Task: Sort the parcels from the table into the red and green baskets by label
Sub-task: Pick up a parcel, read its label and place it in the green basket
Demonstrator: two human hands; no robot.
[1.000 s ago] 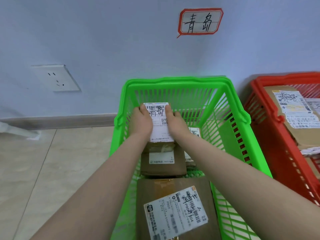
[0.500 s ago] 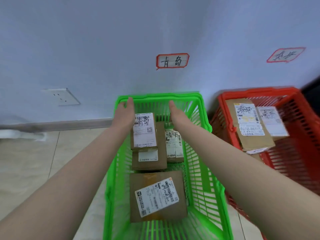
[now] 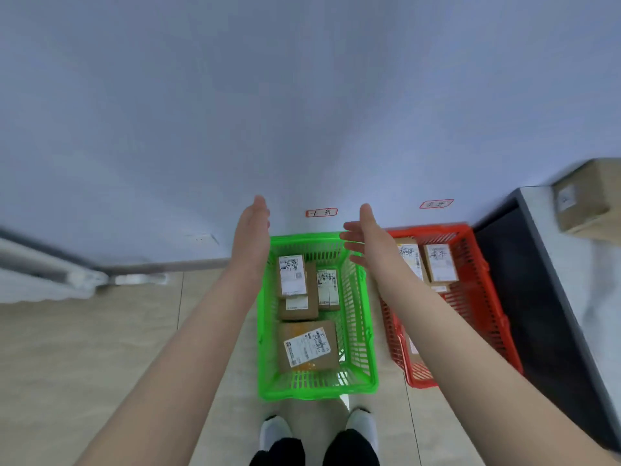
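Note:
The green basket (image 3: 364,334) stands on the floor at the wall and holds several brown parcels. A small labelled parcel (image 3: 291,275) lies on top of another box at its far end, and a larger parcel (image 3: 307,346) lies nearer me. The red basket (image 3: 484,304) to the right holds labelled parcels (image 3: 440,262). My left hand (image 3: 252,230) and my right hand (image 3: 368,235) hover above the green basket's far rim, palms facing each other, fingers straight, holding nothing.
Red-framed paper labels (image 3: 321,212) (image 3: 436,204) are stuck on the wall above each basket. A table edge (image 3: 544,250) with a brown box (image 3: 586,200) on it stands at the right. My white shoes (image 3: 361,427) are close to the green basket's near rim.
Both hands let go of the small parcel, leaving it in the green basket, and rose apart above the rim. The view pulled back and up.

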